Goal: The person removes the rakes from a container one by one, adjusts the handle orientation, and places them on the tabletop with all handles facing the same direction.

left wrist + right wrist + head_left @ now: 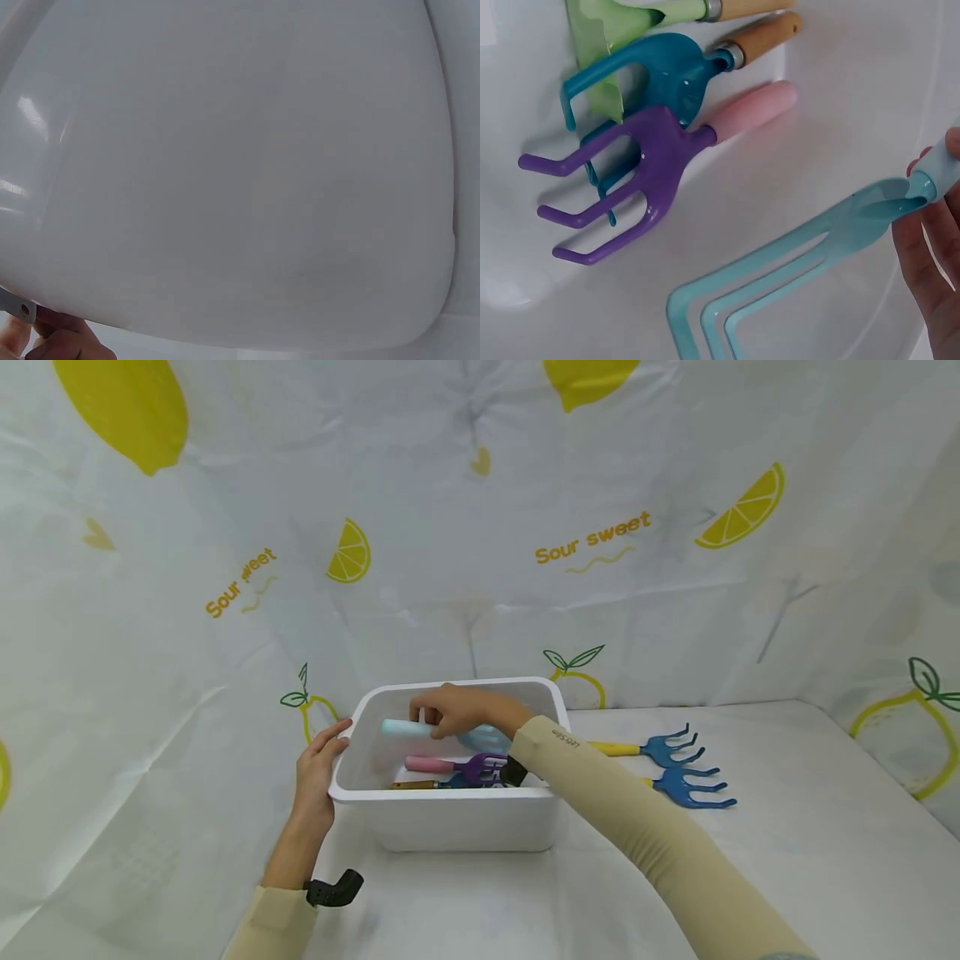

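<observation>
My right hand [453,708] pinches the pale handle of a light blue hand rake [772,262] inside a white plastic tub [465,822]. The rake's bent tines hang over the tub floor in the right wrist view. Beside it lie a purple hand rake [664,157] with a pink handle, a teal hand rake [675,71] with a wooden handle, and a light green tool [622,30], also wooden-handled. My left hand [318,777] grips the tub's left rim, fingers along its edge; the tub wall fills most of the left wrist view.
Two blue hand rakes, one behind [663,749] and one in front [686,787], both with yellow handles, lie on the white-covered table [780,860] right of the tub. My right forearm crosses the tub's right rim. A lemon-printed sheet [450,610] hangs behind.
</observation>
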The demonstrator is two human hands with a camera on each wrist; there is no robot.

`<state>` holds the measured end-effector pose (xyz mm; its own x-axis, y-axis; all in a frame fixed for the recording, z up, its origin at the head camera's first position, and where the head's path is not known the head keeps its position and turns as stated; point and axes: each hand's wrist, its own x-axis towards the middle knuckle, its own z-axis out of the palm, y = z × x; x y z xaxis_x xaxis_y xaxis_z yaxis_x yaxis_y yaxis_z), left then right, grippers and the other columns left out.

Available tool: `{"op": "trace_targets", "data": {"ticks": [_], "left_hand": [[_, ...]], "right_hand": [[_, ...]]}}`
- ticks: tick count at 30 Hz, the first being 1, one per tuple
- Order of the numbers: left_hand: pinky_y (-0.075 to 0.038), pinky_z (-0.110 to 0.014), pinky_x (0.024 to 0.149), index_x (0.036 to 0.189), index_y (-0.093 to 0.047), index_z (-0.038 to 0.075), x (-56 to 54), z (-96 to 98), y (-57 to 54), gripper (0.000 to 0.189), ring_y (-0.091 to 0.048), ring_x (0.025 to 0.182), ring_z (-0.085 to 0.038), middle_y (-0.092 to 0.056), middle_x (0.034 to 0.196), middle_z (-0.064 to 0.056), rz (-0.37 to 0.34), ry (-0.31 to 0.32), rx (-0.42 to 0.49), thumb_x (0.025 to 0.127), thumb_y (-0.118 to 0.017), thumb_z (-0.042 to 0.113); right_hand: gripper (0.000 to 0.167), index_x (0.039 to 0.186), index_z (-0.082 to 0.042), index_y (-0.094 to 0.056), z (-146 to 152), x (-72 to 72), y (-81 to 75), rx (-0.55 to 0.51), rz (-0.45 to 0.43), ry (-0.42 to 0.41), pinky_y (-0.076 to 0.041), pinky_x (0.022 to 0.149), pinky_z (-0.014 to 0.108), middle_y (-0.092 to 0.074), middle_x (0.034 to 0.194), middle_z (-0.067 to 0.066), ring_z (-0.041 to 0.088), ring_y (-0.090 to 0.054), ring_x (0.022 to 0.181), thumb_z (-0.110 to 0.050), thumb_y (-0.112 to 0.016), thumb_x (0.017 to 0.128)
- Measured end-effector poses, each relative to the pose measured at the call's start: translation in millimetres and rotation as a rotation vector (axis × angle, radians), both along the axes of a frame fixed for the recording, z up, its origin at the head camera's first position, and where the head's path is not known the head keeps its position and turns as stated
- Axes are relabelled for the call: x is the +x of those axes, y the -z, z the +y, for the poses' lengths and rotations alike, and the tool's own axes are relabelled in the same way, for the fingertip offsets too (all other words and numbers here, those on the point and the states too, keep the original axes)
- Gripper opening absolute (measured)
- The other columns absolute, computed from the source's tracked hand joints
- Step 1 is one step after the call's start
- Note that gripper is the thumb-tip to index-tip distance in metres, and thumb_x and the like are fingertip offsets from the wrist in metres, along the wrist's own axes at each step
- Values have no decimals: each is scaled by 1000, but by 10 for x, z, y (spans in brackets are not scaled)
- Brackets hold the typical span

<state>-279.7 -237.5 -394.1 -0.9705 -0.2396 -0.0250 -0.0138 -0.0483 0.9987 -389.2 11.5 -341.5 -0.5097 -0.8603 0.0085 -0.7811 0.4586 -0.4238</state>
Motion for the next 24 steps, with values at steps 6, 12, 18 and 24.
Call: {"op": "trace_targets", "data": {"ticks": [6, 12, 18, 24], "left_hand": [[-52, -20, 88, 151, -52, 13, 6, 0, -28, 45, -56, 117, -9, -50, 144, 8, -17, 4, 5, 106, -50, 21], [-51, -20, 88, 151, -51, 11, -4, 8, -32, 46, -55, 118, -10, -50, 145, 6, -14, 10, 14, 106, -52, 20], [-52, -19, 87, 150, -53, 13, -8, 16, -37, 45, -58, 114, -7, -52, 142, 7, -13, 3, -3, 106, -52, 21], [-52, -20, 87, 150, -53, 12, 17, 0, -20, 45, -60, 109, -5, -56, 134, 10, -12, -5, -8, 105, -53, 21]], "right_hand": [[33, 127, -14, -62, -6, -3, -75, 6, 0, 18, -52, 89, 29, -69, 106, 4, 16, -64, 97, -8, -66, 94], [31, 125, -16, -62, 27, 7, -154, -14, -16, 38, -54, 89, 29, -72, 105, 3, 15, -66, 95, -10, -67, 95], [31, 126, -16, -62, 63, 41, -238, -19, -8, 30, -54, 90, 29, -70, 106, 3, 16, -65, 97, -10, -66, 96], [32, 127, -15, -62, 98, 83, -314, -23, 19, 28, -55, 91, 31, -71, 107, 3, 17, -66, 98, -9, -65, 95]]}}
